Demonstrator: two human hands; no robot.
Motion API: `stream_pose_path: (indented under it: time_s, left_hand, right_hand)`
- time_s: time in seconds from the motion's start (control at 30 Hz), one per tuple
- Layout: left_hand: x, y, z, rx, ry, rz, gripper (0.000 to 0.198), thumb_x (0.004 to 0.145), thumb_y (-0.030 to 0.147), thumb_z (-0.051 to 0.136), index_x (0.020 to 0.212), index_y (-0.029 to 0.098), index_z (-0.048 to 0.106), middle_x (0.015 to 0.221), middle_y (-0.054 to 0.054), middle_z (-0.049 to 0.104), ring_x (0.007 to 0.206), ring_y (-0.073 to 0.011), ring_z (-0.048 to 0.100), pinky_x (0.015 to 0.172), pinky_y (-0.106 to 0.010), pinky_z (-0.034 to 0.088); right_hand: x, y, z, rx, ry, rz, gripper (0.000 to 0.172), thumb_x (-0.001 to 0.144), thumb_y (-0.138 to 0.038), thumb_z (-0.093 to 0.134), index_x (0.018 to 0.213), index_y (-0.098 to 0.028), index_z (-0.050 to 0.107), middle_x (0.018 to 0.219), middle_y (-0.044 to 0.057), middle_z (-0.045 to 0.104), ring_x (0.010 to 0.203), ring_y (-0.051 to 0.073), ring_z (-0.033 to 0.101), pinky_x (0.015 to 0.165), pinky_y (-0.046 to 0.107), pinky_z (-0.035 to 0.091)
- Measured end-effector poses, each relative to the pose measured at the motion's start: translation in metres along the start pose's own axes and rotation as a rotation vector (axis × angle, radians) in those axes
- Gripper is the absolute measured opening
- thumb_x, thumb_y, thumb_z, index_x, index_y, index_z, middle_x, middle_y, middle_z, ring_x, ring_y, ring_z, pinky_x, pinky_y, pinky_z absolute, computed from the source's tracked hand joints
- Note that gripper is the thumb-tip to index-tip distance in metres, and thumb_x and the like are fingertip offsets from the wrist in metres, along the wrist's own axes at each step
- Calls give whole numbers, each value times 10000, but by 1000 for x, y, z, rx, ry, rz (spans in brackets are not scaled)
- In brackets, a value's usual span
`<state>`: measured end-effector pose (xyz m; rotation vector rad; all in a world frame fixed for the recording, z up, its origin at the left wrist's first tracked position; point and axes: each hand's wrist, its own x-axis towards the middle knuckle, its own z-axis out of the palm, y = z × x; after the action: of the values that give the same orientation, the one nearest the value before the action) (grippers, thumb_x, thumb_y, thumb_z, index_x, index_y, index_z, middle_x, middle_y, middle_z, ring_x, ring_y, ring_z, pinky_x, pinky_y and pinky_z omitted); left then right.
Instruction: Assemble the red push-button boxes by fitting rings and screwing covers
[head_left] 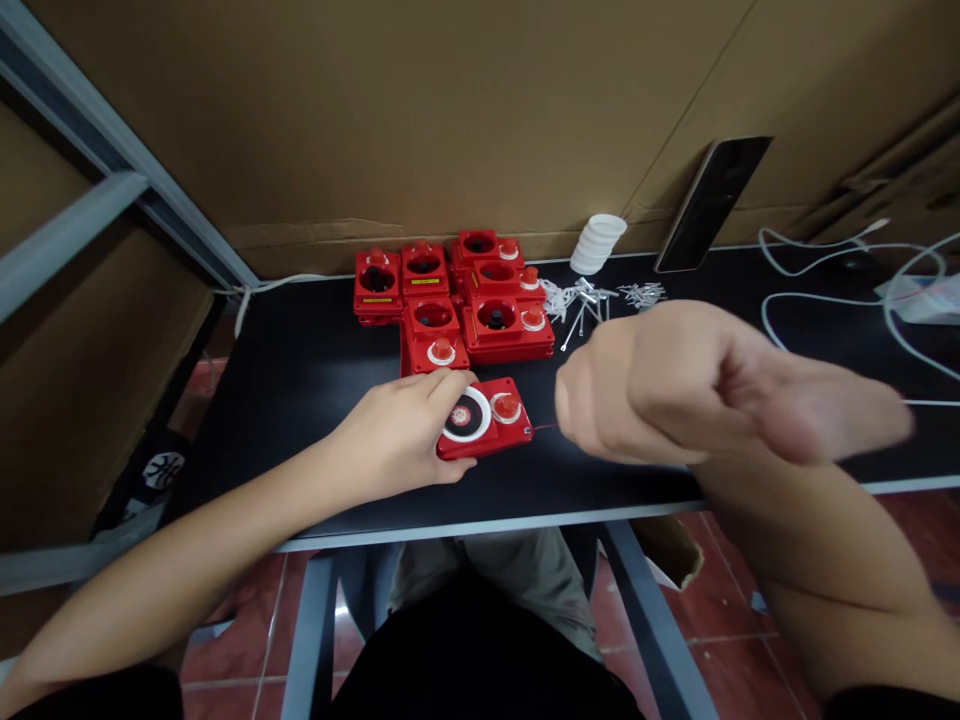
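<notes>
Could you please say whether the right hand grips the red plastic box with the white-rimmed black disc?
No, the left hand grips that red plastic box, while the right hand is apart from it.

Under the left hand (405,432), we list one red unit (493,440): glossy, smooth plastic; its ring (487,416), white plastic; its dome (508,406), shiny and translucent. Beyond that hand, we enter several housings (491,350) — same glossy red plastic. Past the right hand (660,390), we record stacked rings (598,246), smooth white plastic by look; small pins (643,295), bright metal; a slab (712,205), dark, glass-like, glossy. Below both hands, we note the tabletop (315,350) — black, smooth, near-matt. Behind: cardboard (375,120), brown, matt, creased.
</notes>
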<state>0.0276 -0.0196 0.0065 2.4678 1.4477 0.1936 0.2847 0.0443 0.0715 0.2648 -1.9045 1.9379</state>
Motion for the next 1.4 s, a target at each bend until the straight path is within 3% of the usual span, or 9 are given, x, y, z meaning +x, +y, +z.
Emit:
stream_pose_path:
  time_s: [0.3, 0.4, 0.53, 0.6, 0.87, 1.0, 1.2, 1.27, 1.4]
  left_hand:
    - [-4, 6, -4, 48, -9, -93, 694, 856, 355, 947, 1425, 200, 581, 1309, -149, 819, 1163, -392, 848, 923, -450, 678]
    - [-3, 4, -3, 55, -10, -73, 716, 855, 358, 958, 1439, 198, 574, 1359, -156, 811, 1205, -388, 841, 967, -451, 676]
    - [-2, 1, -1, 57, 1, -15, 759, 855, 350, 966, 1471, 191, 551, 1384, -154, 803, 1244, -381, 831, 1016, -456, 668]
    - [-3, 0, -1, 45, 3, -6, 752, 860, 352, 961, 1469, 194, 549, 1386, -150, 804, 1238, -376, 833, 1009, -451, 669]
    - [-3, 2, 0, 48, 16, -48, 710, 855, 367, 949, 1430, 209, 563, 1341, -152, 816, 1176, -376, 846, 921, -432, 672]
    - [-3, 0, 1, 38, 18, -18, 731, 853, 352, 952, 1449, 195, 559, 1367, -154, 808, 1220, -378, 837, 979, -444, 675]
    - [-1, 0, 0, 34, -5, 7, 773, 870, 360, 952, 1506, 194, 546, 1425, -162, 793, 1268, -379, 825, 1033, -447, 664]
    - [-1, 0, -1, 33, -6, 11, 766, 870, 363, 953, 1501, 202, 550, 1403, -152, 801, 1254, -373, 829, 1024, -438, 661]
    - [-3, 2, -1, 42, 8, -18, 706, 865, 363, 955, 1437, 205, 572, 1356, -149, 814, 1193, -373, 839, 949, -428, 661]
  right_hand:
    - [24, 46, 27, -246, 1127, -218, 384, 1010, -355, 846, 772, -228, 573, 751, -25, 561, 668, 120, 524, 665, 265, 475]
    - [19, 42, 27, -154, 972, -205, 553, 1090, -443, 766, 689, -230, 450, 630, -55, 424, 517, 94, 347, 493, 255, 312]
    - [10, 24, 1, -16, 222, -99, 714, 1230, -522, 465, 602, -235, 280, 475, -65, 264, 403, 81, 249, 448, 267, 255]
    - [9, 19, -11, -27, 46, -56, 719, 1227, -573, 458, 600, -240, 339, 480, -59, 327, 405, 91, 306, 462, 273, 312]
    - [23, 35, 22, -266, 1028, -208, 373, 1072, -399, 805, 800, -229, 615, 770, -10, 570, 697, 137, 562, 695, 299, 488]
    - [19, 31, 35, -250, 956, -281, 496, 1073, -277, 719, 659, -218, 452, 600, -38, 417, 524, 103, 388, 528, 291, 332]
    - [2, 9, -4, 2, 13, -74, 613, 1203, -411, 487, 666, -244, 245, 470, -100, 218, 395, 71, 226, 467, 263, 235]
    - [4, 11, -11, 6, 93, -127, 596, 1179, -413, 532, 665, -246, 281, 486, -102, 235, 393, 68, 236, 444, 247, 250]
    - [21, 26, 3, -187, 832, -138, 427, 1010, -366, 790, 715, -223, 516, 645, -46, 459, 553, 99, 459, 556, 261, 420]
